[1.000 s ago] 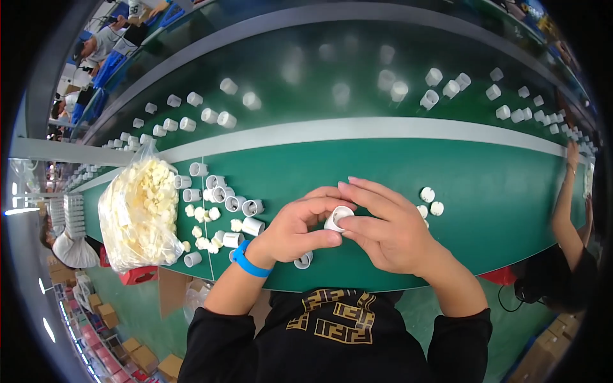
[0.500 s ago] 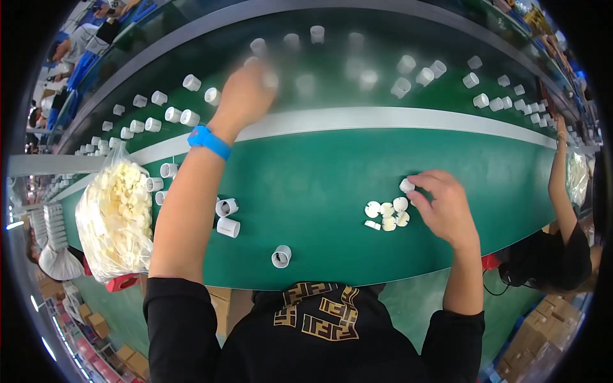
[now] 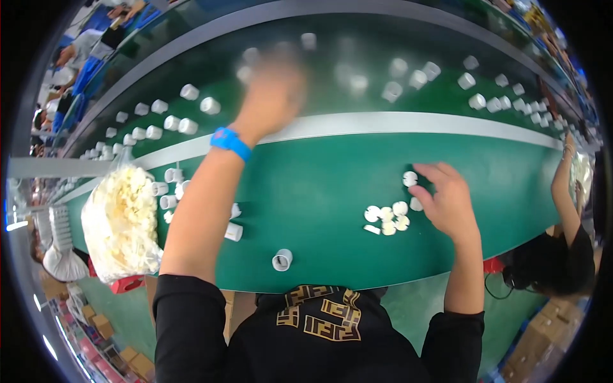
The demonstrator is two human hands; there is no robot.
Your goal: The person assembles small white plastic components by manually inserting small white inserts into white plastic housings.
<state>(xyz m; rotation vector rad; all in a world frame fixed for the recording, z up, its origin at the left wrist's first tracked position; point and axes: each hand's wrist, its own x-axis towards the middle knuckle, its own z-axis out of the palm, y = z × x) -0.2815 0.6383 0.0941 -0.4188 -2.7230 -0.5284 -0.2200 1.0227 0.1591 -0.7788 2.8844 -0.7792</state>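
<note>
Left hand [image 3: 271, 96] first, since it takes up most of what I see: my arm stretches far across the green worktop [image 3: 306, 191] to the moving belt [image 3: 357, 64] beyond the pale dividing strip [image 3: 383, 122], a blue wristband [image 3: 231, 143] on the wrist; the hand is blurred with motion over the white cylinders there, so I cannot tell how far it is open or whether it has hold of one. Right hand [image 3: 447, 201] lies near the right part of the worktop, fingers loosely spread and curled, fingertips at a small white cap [image 3: 410, 179]; it looks to be touching rather than gripping it, though I cannot be sure. At the left edge sits a clear bag of pale yellowish pieces [image 3: 121, 220]; beside it, a scatter of white cylinders [image 3: 169, 175] lying on their sides; one open cylinder [image 3: 281, 260] sits alone near the front edge. Smallest, a cluster of white caps [image 3: 386, 218] lies just beside my right hand. I judge these caps light, stiff plastic, smooth and apt to skid; I would pinch one by its rim between thumb and forefinger. Another person's arm [image 3: 565, 185] reaches in at the far right edge.
</note>
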